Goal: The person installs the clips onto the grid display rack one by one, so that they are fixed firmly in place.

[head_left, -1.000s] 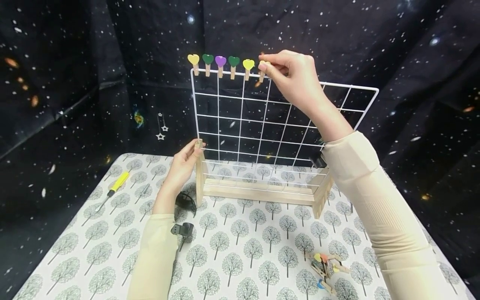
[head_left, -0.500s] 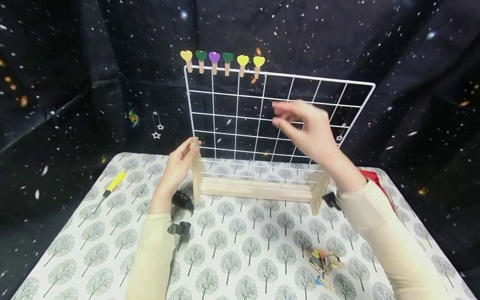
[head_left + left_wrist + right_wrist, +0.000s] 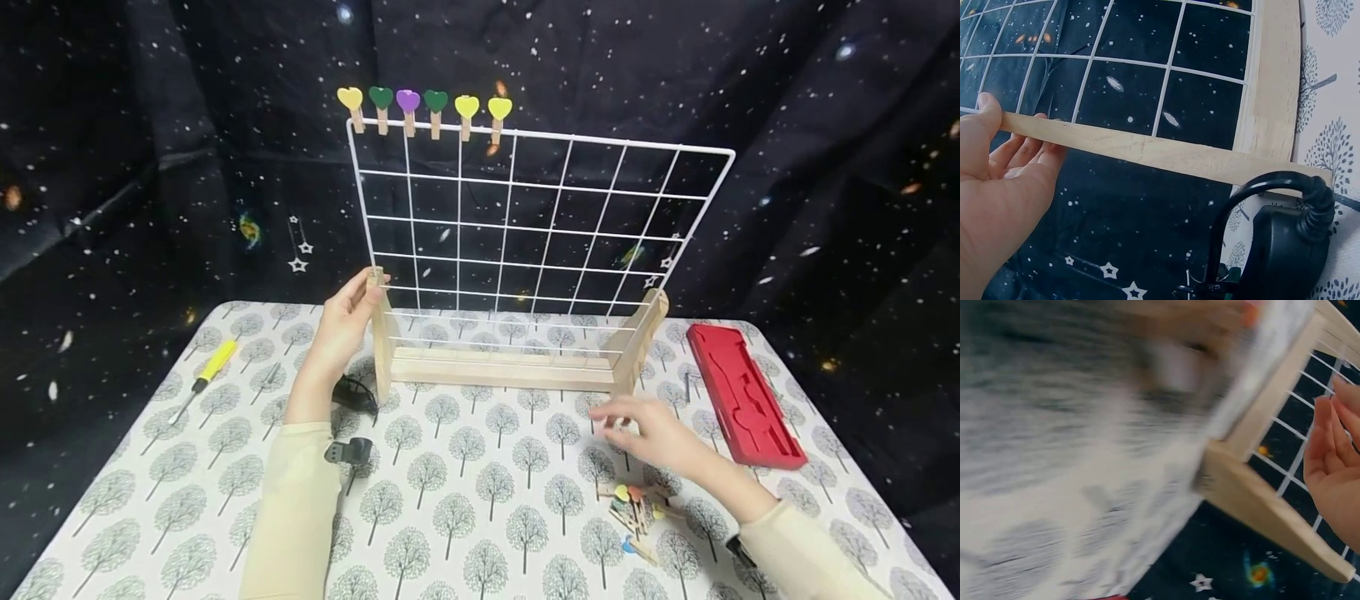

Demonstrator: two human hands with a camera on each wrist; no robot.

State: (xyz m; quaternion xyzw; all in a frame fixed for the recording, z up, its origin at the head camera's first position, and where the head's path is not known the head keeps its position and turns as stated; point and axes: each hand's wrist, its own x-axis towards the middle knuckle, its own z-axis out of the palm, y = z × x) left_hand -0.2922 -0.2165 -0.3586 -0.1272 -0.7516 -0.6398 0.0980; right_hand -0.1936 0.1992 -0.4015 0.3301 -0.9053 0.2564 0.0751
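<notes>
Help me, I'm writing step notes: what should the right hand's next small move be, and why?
I'd likely move the right hand to the loose clothespins and pinch one. It appears to hold nothing and is near them; six heart-topped clothespins sit along the left of the top rail, with bare rail beyond, and the left hand grips the wooden upright.

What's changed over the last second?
Right hand let go of the rightmost heart clip, leaving it on the top wire, and came down toward the loose clips. Left hand still holds the wooden upright; the other five heart clips stay put.
</notes>
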